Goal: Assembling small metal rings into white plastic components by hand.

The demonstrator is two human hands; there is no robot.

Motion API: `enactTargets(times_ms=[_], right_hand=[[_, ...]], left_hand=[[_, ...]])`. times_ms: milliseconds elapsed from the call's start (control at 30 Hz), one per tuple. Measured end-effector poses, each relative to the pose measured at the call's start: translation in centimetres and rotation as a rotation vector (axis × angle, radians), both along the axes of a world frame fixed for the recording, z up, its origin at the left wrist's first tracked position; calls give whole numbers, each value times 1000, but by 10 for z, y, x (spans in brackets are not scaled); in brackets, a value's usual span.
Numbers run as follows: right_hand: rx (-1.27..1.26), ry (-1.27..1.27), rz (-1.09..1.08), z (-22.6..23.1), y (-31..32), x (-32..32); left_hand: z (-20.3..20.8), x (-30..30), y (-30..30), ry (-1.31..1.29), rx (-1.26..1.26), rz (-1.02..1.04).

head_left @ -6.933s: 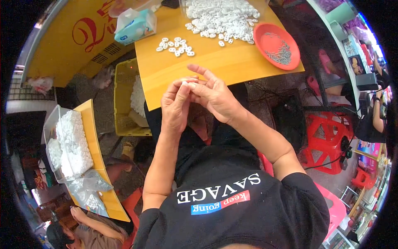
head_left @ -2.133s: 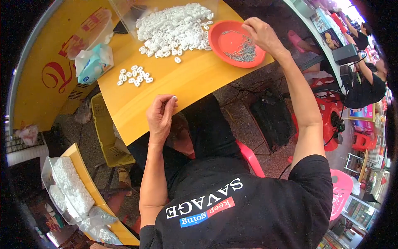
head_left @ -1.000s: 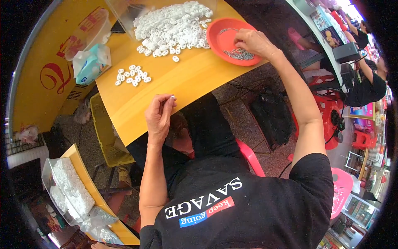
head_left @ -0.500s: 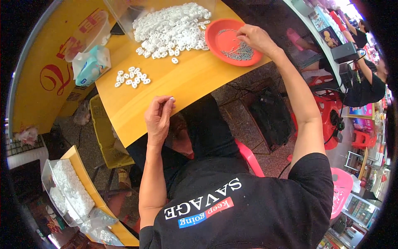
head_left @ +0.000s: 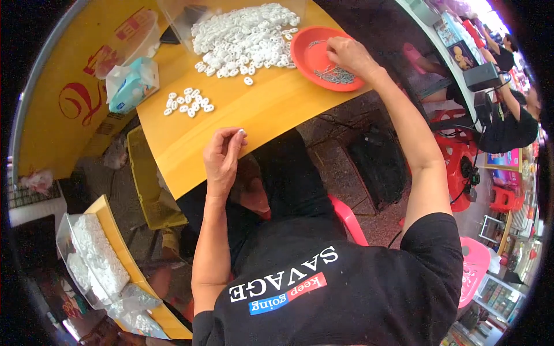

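Here's my left hand [head_left: 221, 158] near the table [head_left: 231, 121] edge, thumb and fingertips pinched shut on a small pale piece [head_left: 243, 132], perhaps a white link though the tip is all I see. It stays put; it's my right hand [head_left: 352, 56] that has shifted, from the far rim of the red dish [head_left: 309, 55] to well over its middle, so I'm now among the metal pins [head_left: 336, 75]. Those fingers are curled close together, but whether they've caught one I can't tell: my own knuckles hide the tips. A loose cluster [head_left: 188, 102] of two-holed links lies left, and the white pile [head_left: 242, 43] farther off; its clear tub [head_left: 183, 32] gets cut off by the top edge.
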State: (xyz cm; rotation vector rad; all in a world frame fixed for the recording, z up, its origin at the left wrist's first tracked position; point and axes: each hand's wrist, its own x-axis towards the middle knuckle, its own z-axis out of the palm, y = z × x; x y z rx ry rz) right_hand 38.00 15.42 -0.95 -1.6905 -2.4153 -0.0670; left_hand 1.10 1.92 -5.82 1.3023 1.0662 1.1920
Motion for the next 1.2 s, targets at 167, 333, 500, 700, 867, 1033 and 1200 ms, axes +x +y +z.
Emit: enactTargets(times_ms=[167,333,500,700,867,1033,1200], right_hand=[[310,397,135,14,-15,-21],[-155,887,56,26,-64,-91],[-472,1298,159,39,-117,-175],[-594,1564,207,39,-141,-224],[-681,1756,192,40,-148,-238],[-679,1805,194,45,-154,-245],[-691,1811,170,44,-157,-247]], left_hand=[[20,-1,3,-205,-141,94],[34,0,-4,-498,-216,86],[57,-2,-21,-567,-204,42],[73,-11,-37,-570,-118,65],[82,-11,-48,-545,-89,122],[83,-9,-52,-482,-9,153],[85,-10,-55,-475,-38,157]])
